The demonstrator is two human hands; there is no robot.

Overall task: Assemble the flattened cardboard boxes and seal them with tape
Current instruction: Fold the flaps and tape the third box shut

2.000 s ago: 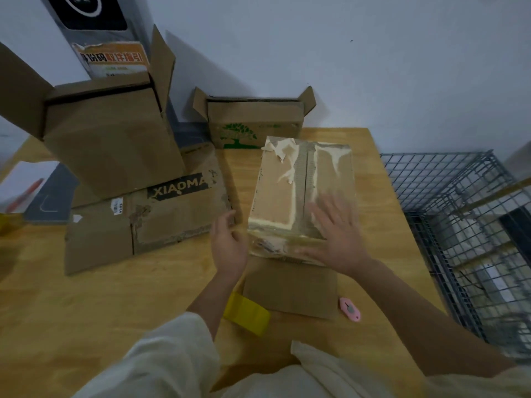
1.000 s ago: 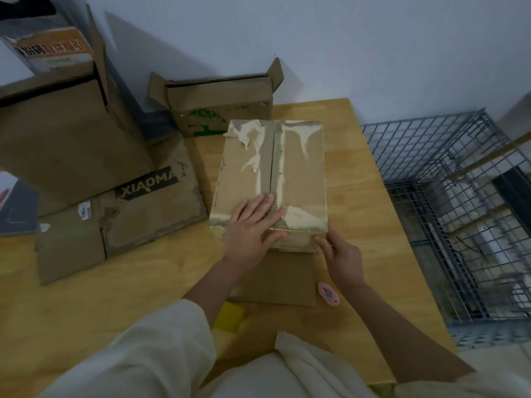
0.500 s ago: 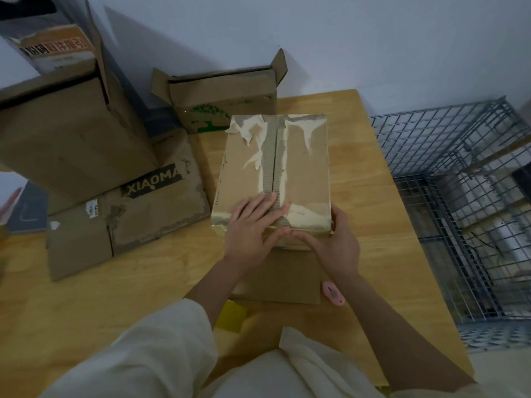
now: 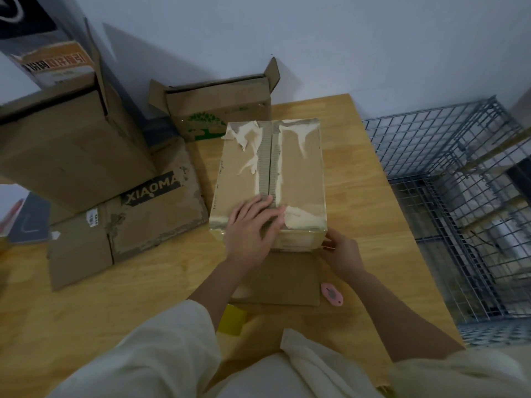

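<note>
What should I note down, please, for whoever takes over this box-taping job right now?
Left hand: flat, pressing the near end of the closed box over its centre seam.
Right hand: at the box's near right corner; grip unclear.
Yellow tape roll lies under the left forearm; pink cutter right of the flat cardboard piece.
Done: flaps folded shut.
Left: fresh tape along the seam not evident; the flattened XIAOMA box and open boxes at the back remain.

Packing room: cardboard boxes (image 4: 71, 145), wire cage (image 4: 459, 196)
</note>
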